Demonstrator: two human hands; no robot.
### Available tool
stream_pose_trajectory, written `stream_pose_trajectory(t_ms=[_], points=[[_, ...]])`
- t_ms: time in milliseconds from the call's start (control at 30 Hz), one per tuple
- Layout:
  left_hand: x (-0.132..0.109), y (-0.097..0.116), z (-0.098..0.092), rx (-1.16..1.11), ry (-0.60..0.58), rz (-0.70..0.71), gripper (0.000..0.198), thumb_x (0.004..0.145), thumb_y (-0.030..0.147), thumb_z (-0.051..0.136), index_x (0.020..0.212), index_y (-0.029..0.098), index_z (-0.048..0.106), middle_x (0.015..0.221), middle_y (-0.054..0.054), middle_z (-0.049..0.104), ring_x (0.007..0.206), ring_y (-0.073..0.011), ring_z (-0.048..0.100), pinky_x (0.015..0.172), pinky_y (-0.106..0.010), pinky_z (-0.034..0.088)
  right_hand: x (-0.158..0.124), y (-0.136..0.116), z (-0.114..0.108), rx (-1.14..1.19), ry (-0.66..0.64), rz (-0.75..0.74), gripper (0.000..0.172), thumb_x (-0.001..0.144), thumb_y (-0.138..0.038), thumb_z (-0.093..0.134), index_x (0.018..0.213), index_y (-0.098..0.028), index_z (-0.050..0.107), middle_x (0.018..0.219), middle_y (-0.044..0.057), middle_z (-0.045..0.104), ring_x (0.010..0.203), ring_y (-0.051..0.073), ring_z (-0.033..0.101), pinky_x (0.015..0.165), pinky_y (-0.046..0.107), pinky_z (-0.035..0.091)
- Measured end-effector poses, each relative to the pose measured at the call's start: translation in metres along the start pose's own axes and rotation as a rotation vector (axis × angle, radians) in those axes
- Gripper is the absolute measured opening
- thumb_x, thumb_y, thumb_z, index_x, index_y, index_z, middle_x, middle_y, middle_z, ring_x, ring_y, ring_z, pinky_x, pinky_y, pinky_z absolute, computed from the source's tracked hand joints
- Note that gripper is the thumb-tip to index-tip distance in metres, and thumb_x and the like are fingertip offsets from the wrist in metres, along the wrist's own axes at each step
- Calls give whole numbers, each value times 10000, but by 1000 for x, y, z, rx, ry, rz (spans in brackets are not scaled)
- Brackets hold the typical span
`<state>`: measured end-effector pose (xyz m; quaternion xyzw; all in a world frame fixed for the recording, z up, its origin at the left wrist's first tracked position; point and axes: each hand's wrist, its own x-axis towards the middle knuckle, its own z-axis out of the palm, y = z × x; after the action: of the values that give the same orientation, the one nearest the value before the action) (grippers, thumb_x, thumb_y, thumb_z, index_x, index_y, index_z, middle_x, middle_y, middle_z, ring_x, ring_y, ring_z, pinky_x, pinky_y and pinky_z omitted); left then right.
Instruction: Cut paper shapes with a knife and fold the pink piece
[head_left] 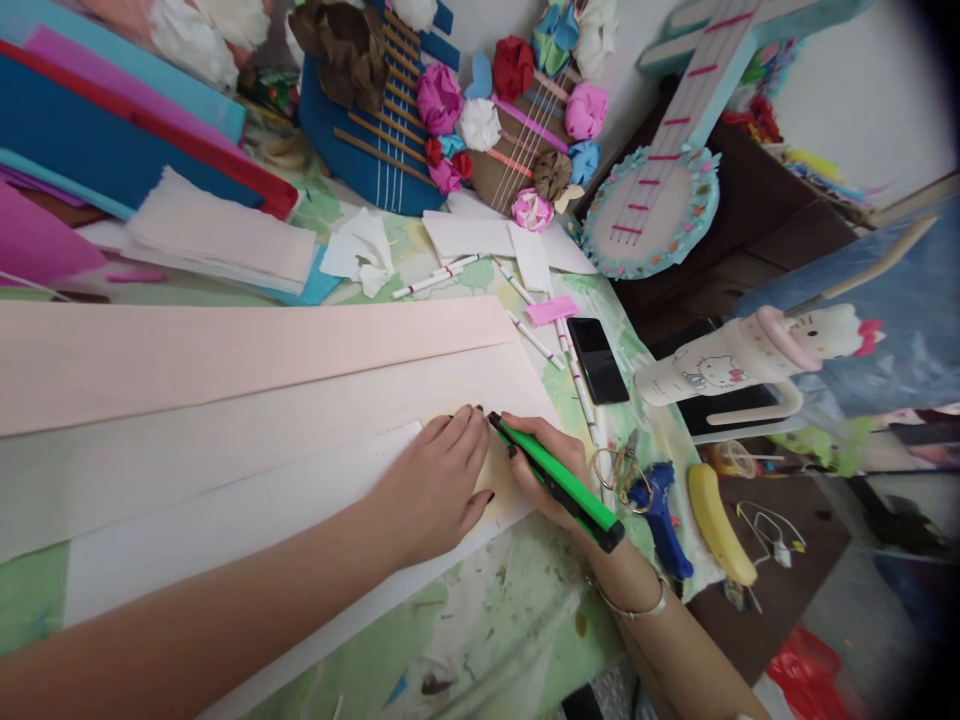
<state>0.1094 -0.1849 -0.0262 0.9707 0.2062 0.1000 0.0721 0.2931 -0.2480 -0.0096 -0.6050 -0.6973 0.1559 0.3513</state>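
My right hand [546,455] is closed round a green box cutter [577,492], its black tip pointing at the paper near my left fingertips. Whether a blade is out, I cannot tell. My left hand [439,480] lies flat with fingers stretched, pressing on a white sheet [225,540]. A pale pink sheet [300,350] with a folded-looking edge lies beyond it. Under and beside my left hand the paper looks yellowish, and a small white edge shows by the knuckles.
Right of my hands lie gold-handled scissors [621,472], a blue glue gun [663,520], a yellow banana-shaped case [721,525] and a phone [598,360]. A white tumbler [712,365] stands behind. Marked white sticks [536,340] and paper-flower guitars [375,120] are at the back.
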Motion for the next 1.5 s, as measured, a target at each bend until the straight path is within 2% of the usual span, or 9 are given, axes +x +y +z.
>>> stream_pose_trajectory(t_ms=[200, 800, 1500], points=[[-1, 0, 0, -1, -2, 3, 651, 966, 413, 331, 1406, -64, 380, 1450, -278, 388, 1350, -396, 352, 1096, -478, 266, -2, 0, 2, -15, 43, -13, 400, 800, -102, 523, 1169, -238, 591, 1099, 62, 713, 932, 191, 699, 855, 330, 578], [0, 0, 0, 11, -13, 3, 648, 973, 415, 315, 1410, -59, 373, 1451, -274, 387, 1359, -389, 340, 1097, -476, 277, -7, -4, -1, -30, 12, -2, 397, 796, -87, 520, 1163, -219, 592, 1111, 69, 710, 948, 186, 697, 867, 317, 567], [0, 0, -1, 6, 22, 22, 547, 964, 383, 387, 1343, -2, 467, 1427, -288, 404, 1344, -400, 364, 1061, -490, 331, -11, -3, -2, -34, -3, -19, 401, 810, -90, 521, 1182, -228, 580, 1098, 66, 710, 933, 175, 697, 860, 302, 566]])
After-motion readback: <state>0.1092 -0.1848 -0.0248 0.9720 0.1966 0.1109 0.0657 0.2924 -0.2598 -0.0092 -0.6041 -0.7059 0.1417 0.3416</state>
